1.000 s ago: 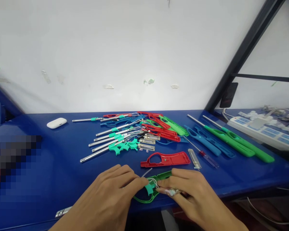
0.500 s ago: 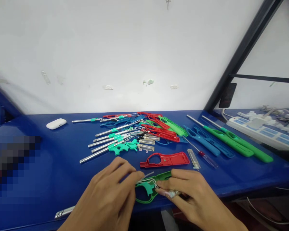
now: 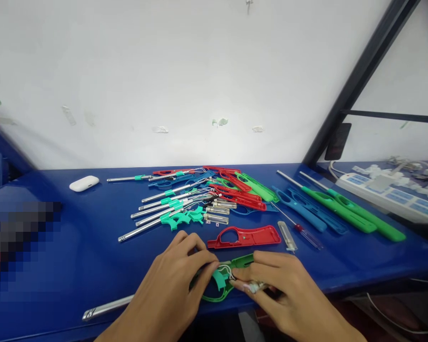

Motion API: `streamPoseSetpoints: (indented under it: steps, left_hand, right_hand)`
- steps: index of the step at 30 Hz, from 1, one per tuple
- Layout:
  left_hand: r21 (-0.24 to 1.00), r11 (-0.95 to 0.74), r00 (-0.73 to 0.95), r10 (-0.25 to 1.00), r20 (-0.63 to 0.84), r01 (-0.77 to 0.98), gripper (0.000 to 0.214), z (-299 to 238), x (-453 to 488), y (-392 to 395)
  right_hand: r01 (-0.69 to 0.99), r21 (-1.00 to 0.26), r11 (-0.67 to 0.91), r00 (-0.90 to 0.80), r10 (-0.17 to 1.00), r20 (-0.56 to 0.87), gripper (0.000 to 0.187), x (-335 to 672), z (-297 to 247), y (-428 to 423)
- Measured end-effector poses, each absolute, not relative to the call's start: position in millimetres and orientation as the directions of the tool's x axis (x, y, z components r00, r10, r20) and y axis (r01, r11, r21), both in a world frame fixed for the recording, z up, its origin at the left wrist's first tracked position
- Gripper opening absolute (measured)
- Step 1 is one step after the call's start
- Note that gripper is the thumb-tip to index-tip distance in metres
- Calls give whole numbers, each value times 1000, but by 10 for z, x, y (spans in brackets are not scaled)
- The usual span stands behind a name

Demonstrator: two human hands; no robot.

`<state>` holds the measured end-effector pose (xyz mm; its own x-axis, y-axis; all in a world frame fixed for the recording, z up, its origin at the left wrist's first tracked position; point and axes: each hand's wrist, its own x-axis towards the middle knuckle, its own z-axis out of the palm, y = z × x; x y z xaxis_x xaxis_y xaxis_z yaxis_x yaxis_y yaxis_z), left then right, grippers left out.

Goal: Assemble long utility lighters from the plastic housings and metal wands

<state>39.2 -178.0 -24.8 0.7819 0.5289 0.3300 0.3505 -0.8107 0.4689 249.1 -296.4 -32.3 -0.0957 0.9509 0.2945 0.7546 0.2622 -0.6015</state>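
In front of me lies a green lighter casing half (image 3: pixel 243 261) with its inner side up. A teal trigger piece (image 3: pixel 219 279) and looped white wires (image 3: pixel 227 270) sit in it. My left hand (image 3: pixel 174 280) is closed, thumb and forefinger pinching a thin pale tube over the casing. From beneath that hand a metal lighter barrel (image 3: pixel 107 308) sticks out to the left. My right hand (image 3: pixel 283 285) is closed round a clear fuel tank (image 3: pixel 255 287) at the casing's right part; its fingers hide much of both.
Beyond my hands lie a red casing half (image 3: pixel 260 236), a loose clear tank (image 3: pixel 287 236) and a screwdriver (image 3: pixel 299 228). Several metal barrels (image 3: pixel 153 211) with teal parts are piled behind. Whole green lighters (image 3: pixel 371 216) and a white power strip (image 3: pixel 388 192) are at right.
My left hand has moved slightly right, its fingertips now further along the thin tube and over the trigger piece. More of the metal barrel shows at left. My right hand stays in place.
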Motion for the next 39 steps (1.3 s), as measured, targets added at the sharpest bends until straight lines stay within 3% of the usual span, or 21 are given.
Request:
streamPoseSetpoints:
  steps: [10, 13, 18, 22, 25, 39]
  left_hand:
    - [315, -898, 831, 414, 371, 307, 30, -262, 392, -1823]
    - [309, -905, 836, 399, 376, 293, 34, -259, 393, -1832]
    - [343, -886, 820, 434, 373, 313, 38, -261, 396, -1846]
    - [382, -870, 789, 461, 407, 311, 34, -283, 408, -1865]
    - [406, -863, 766, 472, 437, 300, 28, -278, 424, -1881]
    - [391, -886, 708, 442, 551, 249, 20, -307, 464, -1892]
  right_hand:
    - [759, -622, 195, -47, 968, 246, 18, 2386, -305, -2977]
    - [802, -576, 157, -11, 968, 249, 13, 2390, -319, -3022]
    - [852, -497, 165, 62, 911, 408, 43, 2484, -315, -3172]
    - [768, -629, 125, 139, 925, 354, 23, 2523, -314, -3134]
    - [699, -700, 146, 99, 950, 297, 15, 2504, -313, -3016]
    - [703, -680, 207, 54, 938, 341, 21, 2425, -311, -2910]
